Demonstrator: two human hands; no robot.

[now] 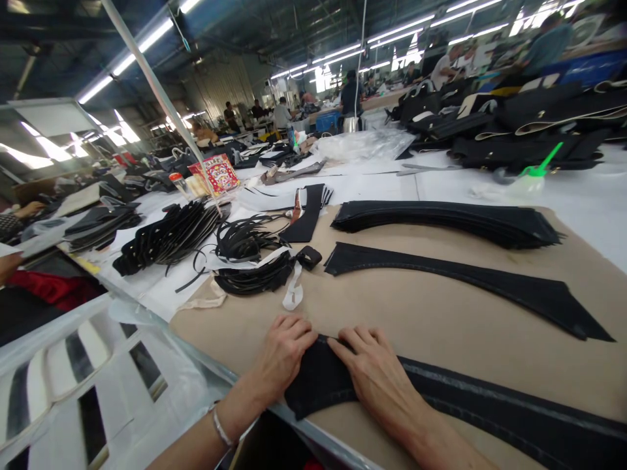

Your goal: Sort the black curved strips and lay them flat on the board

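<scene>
A long black curved leather piece (pixel 490 408) lies along the near edge of a brown paper sheet (pixel 416 313). Both of my hands press flat on its left end. My left hand (pixel 284 356) rests at the piece's upper left corner, fingers spread slightly. Just to its right, my right hand (pixel 377 375) lies palm down on the black material. Neither hand grips anything; the fingers lie flat on the surface.
A single black curved piece (pixel 465 281) and a stack of similar pieces (pixel 450 222) lie farther back. Bundles of black straps (pixel 249 261) and strips (pixel 166 238) sit to the left. A green-nozzled bottle (pixel 531 179), black bags (pixel 529 124) and distant workers are behind.
</scene>
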